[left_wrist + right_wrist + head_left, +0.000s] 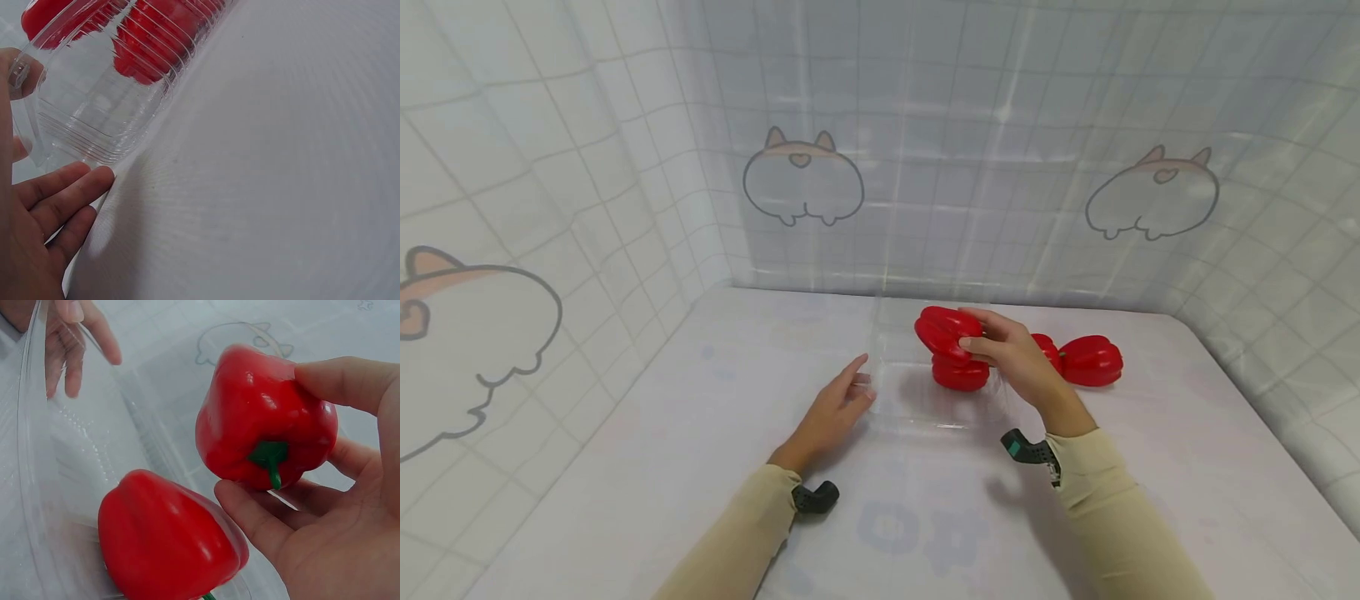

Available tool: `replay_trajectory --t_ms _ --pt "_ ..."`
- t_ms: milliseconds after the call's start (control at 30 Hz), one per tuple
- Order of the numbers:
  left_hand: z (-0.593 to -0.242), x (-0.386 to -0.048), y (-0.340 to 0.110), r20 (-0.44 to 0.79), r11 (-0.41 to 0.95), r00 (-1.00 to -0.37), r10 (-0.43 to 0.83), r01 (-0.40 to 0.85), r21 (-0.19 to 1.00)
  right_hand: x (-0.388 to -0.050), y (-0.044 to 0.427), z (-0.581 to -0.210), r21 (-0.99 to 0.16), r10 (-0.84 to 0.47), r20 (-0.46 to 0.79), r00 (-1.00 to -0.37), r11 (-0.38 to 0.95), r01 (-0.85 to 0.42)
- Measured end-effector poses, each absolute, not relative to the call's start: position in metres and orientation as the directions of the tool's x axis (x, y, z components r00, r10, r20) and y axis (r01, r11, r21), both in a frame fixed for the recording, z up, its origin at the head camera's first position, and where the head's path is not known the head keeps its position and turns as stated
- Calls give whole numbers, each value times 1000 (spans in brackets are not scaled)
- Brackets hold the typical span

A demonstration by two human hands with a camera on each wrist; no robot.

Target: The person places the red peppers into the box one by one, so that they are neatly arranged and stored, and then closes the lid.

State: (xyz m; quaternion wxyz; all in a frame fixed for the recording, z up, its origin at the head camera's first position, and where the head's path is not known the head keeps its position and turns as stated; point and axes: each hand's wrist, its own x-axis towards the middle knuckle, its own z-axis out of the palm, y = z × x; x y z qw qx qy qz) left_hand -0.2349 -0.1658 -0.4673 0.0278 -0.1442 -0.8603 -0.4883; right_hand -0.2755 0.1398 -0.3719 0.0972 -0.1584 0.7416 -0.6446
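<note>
One red pepper (256, 412) gripped in right hand (1017, 358), left hand (832, 411) uncurled beside clear container (901, 398)

One pepper (960, 377) lies in the container (901, 402) beneath another (942, 332) in the right hand (1021, 358); two more (1093, 360) lie farther right.

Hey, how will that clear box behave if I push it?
The box is probably light, since it's see-through and looks thin. It may flex if squeezed, though its ribs should stiffen it. It might drag more where a pepper lies inside.
</note>
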Motion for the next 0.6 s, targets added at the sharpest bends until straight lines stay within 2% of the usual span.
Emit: replay_trajectory --t_ms 167,600 --pt "-467 -236 -166 183 483 -959 218 268 834 -280 136 -372 -974 -373 61 -926 179 -136" --pt "-470 -237 -165 189 483 -958 216 273 832 -287 128 -370 -967 -418 39 -907 212 -139"
